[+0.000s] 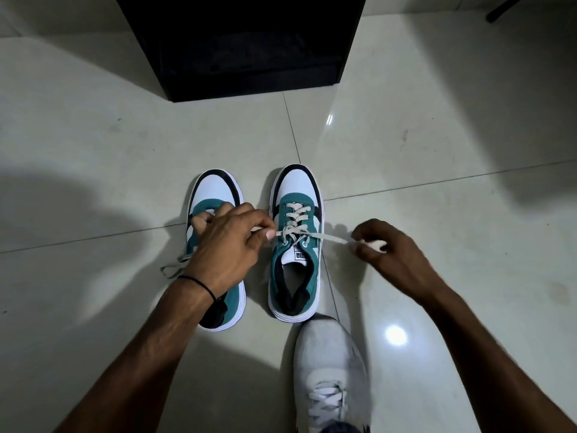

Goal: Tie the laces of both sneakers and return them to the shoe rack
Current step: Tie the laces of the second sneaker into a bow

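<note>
Two teal, white and black sneakers stand side by side on the floor, toes pointing away from me. On the right sneaker the cream laces are pulled taut to both sides. My left hand pinches the left lace end beside the eyelets and partly covers the left sneaker. My right hand pinches the right lace end, out to the right of that shoe. The left sneaker's lace lies loose on the floor.
A black shoe rack stands straight ahead on the pale tiled floor. My own foot in a white shoe rests just behind the right sneaker. A dark leg of something shows at the top right.
</note>
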